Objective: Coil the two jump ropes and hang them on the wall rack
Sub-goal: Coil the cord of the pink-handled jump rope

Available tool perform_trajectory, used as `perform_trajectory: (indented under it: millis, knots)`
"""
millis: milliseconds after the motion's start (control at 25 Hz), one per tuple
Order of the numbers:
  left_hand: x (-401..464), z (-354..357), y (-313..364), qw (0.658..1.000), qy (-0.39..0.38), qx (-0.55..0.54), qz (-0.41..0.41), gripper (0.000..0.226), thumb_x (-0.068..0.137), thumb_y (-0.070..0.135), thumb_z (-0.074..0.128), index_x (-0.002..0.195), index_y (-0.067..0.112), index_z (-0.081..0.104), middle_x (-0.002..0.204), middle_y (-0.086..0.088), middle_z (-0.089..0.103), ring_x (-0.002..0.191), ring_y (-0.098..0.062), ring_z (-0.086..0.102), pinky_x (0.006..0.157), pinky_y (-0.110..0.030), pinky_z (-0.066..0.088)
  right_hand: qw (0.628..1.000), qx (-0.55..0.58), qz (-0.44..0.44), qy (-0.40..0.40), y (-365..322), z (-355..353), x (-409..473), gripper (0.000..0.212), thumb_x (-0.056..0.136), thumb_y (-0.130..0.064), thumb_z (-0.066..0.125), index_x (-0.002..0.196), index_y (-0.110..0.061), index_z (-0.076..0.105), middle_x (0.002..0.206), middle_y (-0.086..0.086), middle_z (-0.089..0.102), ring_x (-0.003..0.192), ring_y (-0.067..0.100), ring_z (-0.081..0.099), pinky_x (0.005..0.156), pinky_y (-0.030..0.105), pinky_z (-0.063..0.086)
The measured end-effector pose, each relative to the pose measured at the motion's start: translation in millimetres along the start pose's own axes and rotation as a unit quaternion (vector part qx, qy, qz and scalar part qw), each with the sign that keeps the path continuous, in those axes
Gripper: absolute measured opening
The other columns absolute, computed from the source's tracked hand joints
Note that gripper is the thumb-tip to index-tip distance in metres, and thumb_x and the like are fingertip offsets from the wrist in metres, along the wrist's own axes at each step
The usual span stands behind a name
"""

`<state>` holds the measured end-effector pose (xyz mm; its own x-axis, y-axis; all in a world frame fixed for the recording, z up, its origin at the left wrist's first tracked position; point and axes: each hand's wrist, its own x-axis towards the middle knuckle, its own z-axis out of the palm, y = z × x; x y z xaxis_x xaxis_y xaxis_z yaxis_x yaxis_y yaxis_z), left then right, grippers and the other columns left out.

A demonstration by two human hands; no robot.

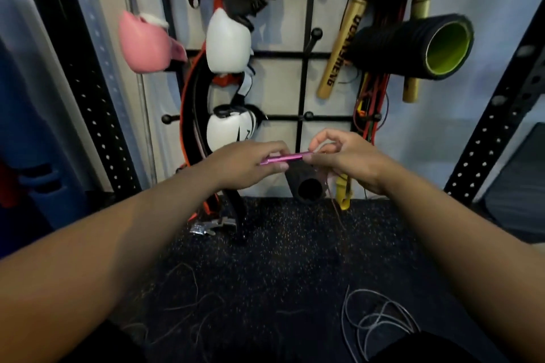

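Note:
A slim pink jump-rope handle (pixel 284 158) lies level between both hands in front of the black wall rack (pixel 303 53). My left hand (pixel 250 163) grips its left end. My right hand (pixel 345 156) pinches its right end, where a thin cord (pixel 334 200) drops toward the floor. Thin dark cord (pixel 188 303) lies loose on the speckled floor at lower left. A second, grey rope (pixel 374 318) lies in loose loops on the floor at lower right.
The rack holds a pink glove (pixel 144 41), white gloves (pixel 227 41), belts (pixel 191 115), gold bats (pixel 345 35) and a black-and-green foam roller (pixel 418 47). Bare pegs (pixel 316 33) stick out mid-rack. A black roller (pixel 306 186) sits below my hands. Perforated uprights (pixel 495 124) flank both sides.

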<state>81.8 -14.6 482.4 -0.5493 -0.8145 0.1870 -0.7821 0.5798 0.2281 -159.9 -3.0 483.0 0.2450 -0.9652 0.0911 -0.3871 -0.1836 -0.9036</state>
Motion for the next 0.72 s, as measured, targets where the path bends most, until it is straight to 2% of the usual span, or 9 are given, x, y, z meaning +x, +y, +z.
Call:
perform_trajectory:
  millis: [40, 120, 200, 240, 320, 440, 520, 600, 720]
  knots:
    - [-2.3, -1.8, 0.7, 0.999, 0.008, -0.048, -0.010, 0.021, 0.102, 0.051, 0.049, 0.112, 0.034, 0.056, 0.078, 0.006, 0.058, 0.072, -0.013, 0.055, 0.061, -0.031, 0.038, 0.998, 0.053, 0.014, -0.005, -3.3, -1.5, -4.9, 0.033, 0.090, -0.019, 0.079, 0.116, -0.005, 0.062, 0.091, 0.020, 0.069, 0.074, 0.033, 0.064, 0.070, 0.043, 0.053]
    - [-5.0, 1.4, 6.6, 0.987, 0.038, -0.158, -0.018, 0.023, 0.103, 0.048, 0.050, 0.101, 0.027, 0.058, 0.076, 0.004, 0.057, 0.066, -0.011, 0.052, 0.064, -0.033, 0.039, 0.992, 0.117, 0.041, -0.007, -10.2, 2.6, -13.6, 0.030, 0.097, -0.022, 0.070, 0.123, -0.011, 0.059, 0.102, 0.016, 0.075, 0.063, 0.028, 0.066, 0.056, 0.035, 0.057]
    - [-4.2, 6.9, 14.6, 0.964, 0.077, -0.252, -0.030, 0.027, 0.101, 0.047, 0.055, 0.093, 0.022, 0.058, 0.069, 0.006, 0.055, 0.054, -0.005, 0.046, 0.058, -0.029, 0.038, 0.997, 0.064, 0.033, 0.022, -12.6, 8.4, -17.5, 0.027, 0.102, -0.033, 0.063, 0.123, -0.017, 0.057, 0.090, 0.008, 0.079, 0.045, 0.018, 0.052, 0.041, 0.027, 0.040]
    - [-3.9, 8.1, 18.0, 0.953, 0.087, -0.288, -0.039, 0.028, 0.100, 0.048, 0.057, 0.091, 0.021, 0.059, 0.065, 0.008, 0.054, 0.048, -0.002, 0.043, 0.053, -0.026, 0.036, 0.998, 0.043, 0.018, 0.040, -12.3, 10.6, -18.9, 0.028, 0.103, -0.037, 0.061, 0.121, -0.016, 0.059, 0.077, 0.005, 0.075, 0.042, 0.014, 0.043, 0.040, 0.024, 0.032]
    - [-4.7, 4.2, 25.9, 0.925, 0.074, -0.367, -0.058, 0.028, 0.096, 0.052, 0.061, 0.089, 0.024, 0.064, 0.060, 0.010, 0.050, 0.041, -0.003, 0.037, 0.046, -0.023, 0.028, 0.996, 0.047, -0.018, 0.070, -13.1, 13.1, -21.3, 0.028, 0.103, -0.040, 0.058, 0.111, -0.014, 0.067, 0.062, 0.002, 0.059, 0.042, 0.009, 0.035, 0.041, 0.022, 0.026]
    - [-9.0, 1.5, 33.4, 0.873, 0.020, -0.478, -0.093, 0.035, 0.091, 0.058, 0.065, 0.076, 0.026, 0.066, 0.053, 0.010, 0.041, 0.040, -0.008, 0.027, 0.041, -0.022, 0.017, 0.990, 0.097, -0.061, 0.085, -15.1, 24.9, -24.0, 0.028, 0.104, -0.038, 0.058, 0.103, -0.016, 0.074, 0.062, 0.002, 0.050, 0.045, 0.005, 0.036, 0.044, 0.017, 0.029]
    - [-15.1, 4.7, 39.2, 0.846, -0.003, -0.526, -0.089, 0.042, 0.092, 0.057, 0.063, 0.061, 0.029, 0.062, 0.052, 0.007, 0.039, 0.038, -0.010, 0.025, 0.036, -0.022, 0.015, 0.983, 0.145, -0.081, 0.081, -16.4, 36.1, -19.6, 0.030, 0.106, -0.033, 0.056, 0.110, -0.010, 0.075, 0.063, -0.002, 0.054, 0.052, 0.007, 0.039, 0.049, 0.019, 0.030]
    - [-19.3, 6.9, 43.6, 0.816, 0.002, -0.574, -0.069, 0.041, 0.091, 0.058, 0.062, 0.064, 0.027, 0.062, 0.053, 0.004, 0.041, 0.036, -0.010, 0.025, 0.033, -0.021, 0.015, 0.976, 0.189, -0.080, 0.074, -16.5, 43.9, -14.3, 0.030, 0.107, -0.025, 0.054, 0.118, -0.003, 0.072, 0.064, -0.005, 0.059, 0.057, 0.011, 0.041, 0.054, 0.028, 0.030]
    - [-21.9, 0.4, 48.4, 0.763, 0.070, -0.641, -0.046, 0.039, 0.095, 0.051, 0.061, 0.088, 0.013, 0.069, 0.058, 0.003, 0.047, 0.035, -0.008, 0.029, 0.030, -0.017, 0.022, 0.969, 0.226, -0.079, 0.062, -20.9, 52.1, -13.2, 0.023, 0.104, -0.024, 0.060, 0.117, -0.008, 0.070, 0.064, 0.001, 0.062, 0.051, 0.016, 0.041, 0.047, 0.028, 0.030]
